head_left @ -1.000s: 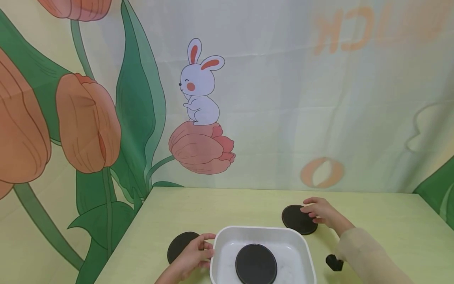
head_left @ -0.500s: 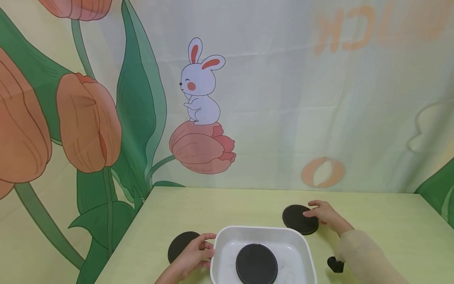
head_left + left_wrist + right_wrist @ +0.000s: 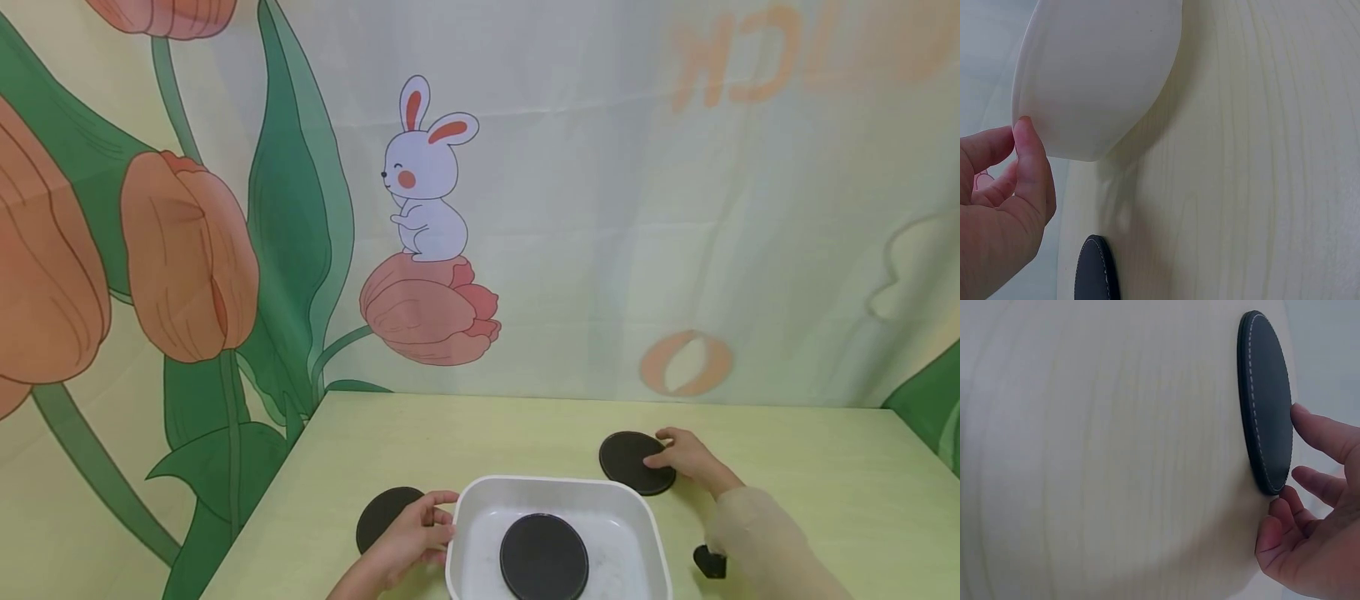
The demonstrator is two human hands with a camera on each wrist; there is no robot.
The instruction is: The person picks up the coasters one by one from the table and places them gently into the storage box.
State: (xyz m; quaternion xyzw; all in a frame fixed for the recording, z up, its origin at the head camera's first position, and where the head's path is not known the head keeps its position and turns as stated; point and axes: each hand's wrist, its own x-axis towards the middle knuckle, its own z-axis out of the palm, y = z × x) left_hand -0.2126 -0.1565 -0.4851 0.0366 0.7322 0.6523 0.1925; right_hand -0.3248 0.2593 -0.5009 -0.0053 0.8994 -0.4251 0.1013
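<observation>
My right hand point(image 3: 690, 458) pinches the near-right edge of a round black coaster point(image 3: 628, 457) on the table, with its thumb on the top face. In the right wrist view the coaster point(image 3: 1271, 406) shows white stitching along its rim, and fingertips stand right at its end. At the left, my left hand point(image 3: 408, 537) holds the left rim of a white square tray point(image 3: 555, 492). Fingertips point(image 3: 1025, 131) lie against the tray's outer wall in the left wrist view. Another round black coaster point(image 3: 543, 557) lies flat inside the tray.
A third round coaster point(image 3: 386, 512) lies partly hidden behind my left hand. A small black object point(image 3: 709, 562) rests beside my right sleeve point(image 3: 765, 533). The pale wooden table point(image 3: 450, 425) ends at a printed curtain point(image 3: 570, 208) with tulips and a rabbit.
My right hand has closed from over the coaster onto its right edge, thumb on top. My left hand and the tray stay in place.
</observation>
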